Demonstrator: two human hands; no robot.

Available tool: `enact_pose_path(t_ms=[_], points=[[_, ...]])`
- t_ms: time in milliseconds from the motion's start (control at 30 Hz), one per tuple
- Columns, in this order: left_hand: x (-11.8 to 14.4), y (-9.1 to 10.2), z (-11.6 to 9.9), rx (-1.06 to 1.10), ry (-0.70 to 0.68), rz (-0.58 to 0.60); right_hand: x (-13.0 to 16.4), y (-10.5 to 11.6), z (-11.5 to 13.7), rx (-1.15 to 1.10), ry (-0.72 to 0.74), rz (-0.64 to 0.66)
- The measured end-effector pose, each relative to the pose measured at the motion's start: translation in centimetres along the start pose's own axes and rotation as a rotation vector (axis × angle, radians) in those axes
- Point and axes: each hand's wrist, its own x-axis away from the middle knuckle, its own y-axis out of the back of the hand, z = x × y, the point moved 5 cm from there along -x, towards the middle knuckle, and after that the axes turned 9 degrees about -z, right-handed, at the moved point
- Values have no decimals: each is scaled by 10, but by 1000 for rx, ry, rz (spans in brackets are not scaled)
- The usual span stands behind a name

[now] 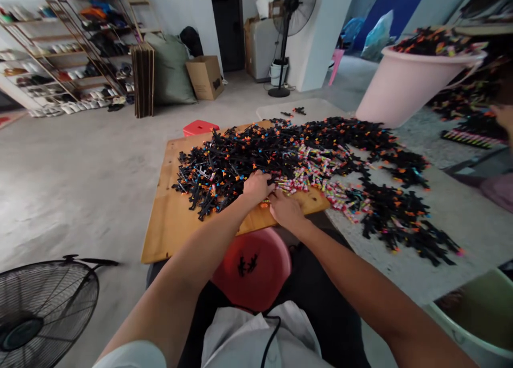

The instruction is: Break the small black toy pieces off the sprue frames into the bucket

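Observation:
Over the front edge of a pile of small black toy guns with orange and blue bits, my left hand is closed, fingers curled toward the right. My right hand meets it almost fingertip to fingertip, its fingers pinched together. Whatever the two hands grip is too small and too covered to make out. Small pink, white and yellow wrapped tubes lie loose just beyond my right hand. Both hands are above a wooden board. Below its edge, between my legs, a red basin holds a few black toy guns.
A grey tabletop on the right carries more toy guns and a heaped pink bucket. Another person's hand is at the far right. A fan stands lower left, a green tub lower right, a red stool behind the board.

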Motion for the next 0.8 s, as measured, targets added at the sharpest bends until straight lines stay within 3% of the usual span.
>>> enact_pose_path(t_ms=[100,200,267,333,400,467,533,633,800], points=[[6,15,5,220,31,-114,-5,1,-5,-106,-31,-31],[26,37,16,463,120,-206,-6,0,-23,-363,-195,-151],[47,43,22,694,187,-140,-4,0,-36,-673,-382,-276],[71,42,24,951,221,15,2,-2,-41,-1070,-545,-361],[94,39,23,1138,238,143,7,-1,-33,-1440,-602,-369],[112,37,24,1223,256,217,13,5,-18,-1681,-568,-328],[124,36,24,1232,271,260,19,10,-4,-1760,-507,-274],[132,40,24,1166,228,285,27,12,9,-1686,-424,-196],[134,54,21,1017,94,148,32,8,14,-1622,-382,-156]])
